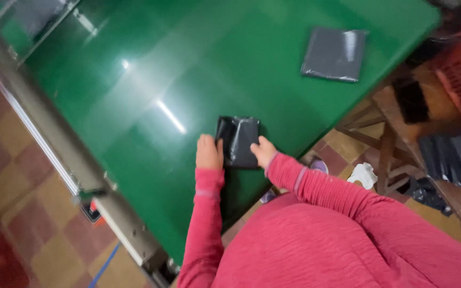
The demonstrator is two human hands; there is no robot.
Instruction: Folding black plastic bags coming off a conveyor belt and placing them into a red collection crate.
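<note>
**Both hands on the black packet, flattening at the table edge**

Head view: looking down on a glossy green table (150, 90), tilted across the frame. Near the table's edge, toward 5 o'clock from its middle, a small black plastic packet (237, 140), folded into a rough square and lying flat. Left hand (209, 152) at the packet's 9 o'clock side, fingers curled and pressing against that edge. Right hand (264, 151) at the 4 o'clock corner, fingertips pinching or pinning it down; exact grip hard to tell through the blur. Pink sleeves running back toward 6 o'clock.

Step in hand, by the look of it: squaring up or pressing the fold, packet not lifted.

Up at 1 o'clock from the hands, well apart, a grey flat packet (334, 54) resting on the same table. Off the table at 3 o'clock, a wooden stool (385, 138) with dark bags (454, 157) beside it.

Next move calls for an even press on both sides, keeping the slick plastic from sliding on the shiny top.
</note>
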